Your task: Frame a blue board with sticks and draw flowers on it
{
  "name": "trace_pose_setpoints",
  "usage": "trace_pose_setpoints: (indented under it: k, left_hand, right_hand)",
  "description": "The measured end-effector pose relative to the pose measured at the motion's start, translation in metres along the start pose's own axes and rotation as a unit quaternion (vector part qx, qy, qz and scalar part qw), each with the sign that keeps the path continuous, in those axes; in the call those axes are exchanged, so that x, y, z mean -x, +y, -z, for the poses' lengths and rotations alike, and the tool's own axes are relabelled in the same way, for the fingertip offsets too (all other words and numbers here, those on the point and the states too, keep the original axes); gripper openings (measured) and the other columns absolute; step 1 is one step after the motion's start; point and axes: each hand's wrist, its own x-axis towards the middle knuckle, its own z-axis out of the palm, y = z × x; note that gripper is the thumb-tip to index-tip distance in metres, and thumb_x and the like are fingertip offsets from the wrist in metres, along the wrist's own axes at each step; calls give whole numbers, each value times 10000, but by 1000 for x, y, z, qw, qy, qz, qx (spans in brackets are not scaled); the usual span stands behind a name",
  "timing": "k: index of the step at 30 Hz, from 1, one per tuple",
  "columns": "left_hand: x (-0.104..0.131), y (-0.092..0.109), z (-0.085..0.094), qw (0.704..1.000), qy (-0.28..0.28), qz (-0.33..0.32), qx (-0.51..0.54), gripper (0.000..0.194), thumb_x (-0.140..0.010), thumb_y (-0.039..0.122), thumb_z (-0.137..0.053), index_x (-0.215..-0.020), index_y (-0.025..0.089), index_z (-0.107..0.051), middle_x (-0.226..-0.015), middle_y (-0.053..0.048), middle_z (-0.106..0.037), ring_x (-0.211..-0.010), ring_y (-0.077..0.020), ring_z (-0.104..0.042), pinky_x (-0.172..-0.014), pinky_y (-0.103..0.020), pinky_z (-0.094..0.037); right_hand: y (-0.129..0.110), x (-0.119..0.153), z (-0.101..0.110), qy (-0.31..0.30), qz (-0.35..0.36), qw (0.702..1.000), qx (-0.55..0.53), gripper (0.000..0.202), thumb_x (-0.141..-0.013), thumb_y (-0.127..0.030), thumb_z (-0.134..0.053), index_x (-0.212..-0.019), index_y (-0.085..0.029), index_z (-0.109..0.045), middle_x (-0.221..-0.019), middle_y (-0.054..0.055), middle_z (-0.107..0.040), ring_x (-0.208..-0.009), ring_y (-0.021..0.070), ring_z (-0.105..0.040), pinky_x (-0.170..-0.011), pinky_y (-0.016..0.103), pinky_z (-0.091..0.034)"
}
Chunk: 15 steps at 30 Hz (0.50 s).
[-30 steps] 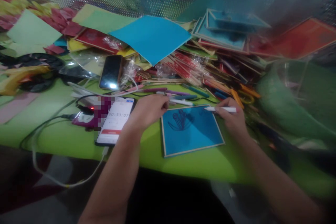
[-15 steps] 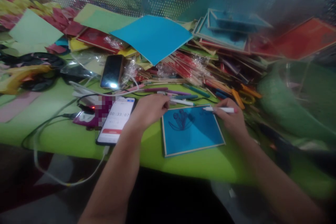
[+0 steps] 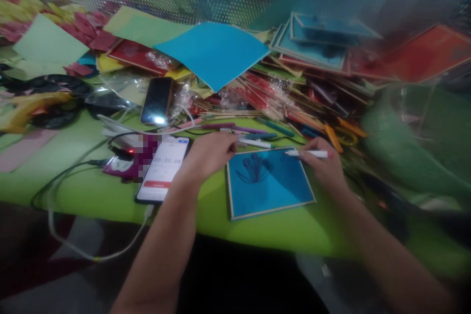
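A blue card [image 3: 272, 191] with a pale border lies on the green table [image 3: 217, 211], with dark flower-like lines drawn at its upper left. My right hand [image 3: 326, 167] is closed on a white marker [image 3: 312, 154] with a pink end; the marker's tip is over the card's upper right part. At the card's upper left corner rests my left hand [image 3: 215, 152], its fingers curled together. Whatever it may hold is too small to make out. Another white marker [image 3: 255, 143] lies just behind the card.
A lit phone [image 3: 162, 169] showing a timer lies by my left forearm, with cables around it. Behind are a dark phone [image 3: 157, 100], pens, sticks and a large blue sheet [image 3: 217, 51]. A green basket [image 3: 415, 132] stands at the right.
The phone's timer has advanced by one second. Both hands, the marker and the card look the same.
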Motion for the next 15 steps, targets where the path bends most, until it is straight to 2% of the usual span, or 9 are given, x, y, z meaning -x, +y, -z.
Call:
trace_pose_setpoints:
  k: [15]
  left_hand:
    - [-1,-2,-2,1000,4,-6,1,117,-903,147,-637,-906,214,-732,-978,-37,-768,-880,-232,-707,-677,-298,-437]
  right_hand:
    - [14,-1,2,7,12,999,-29,117,-729,-273,-723,-705,-232,-616,-651,-19,-606,-623,161,-512,-585,309,-391]
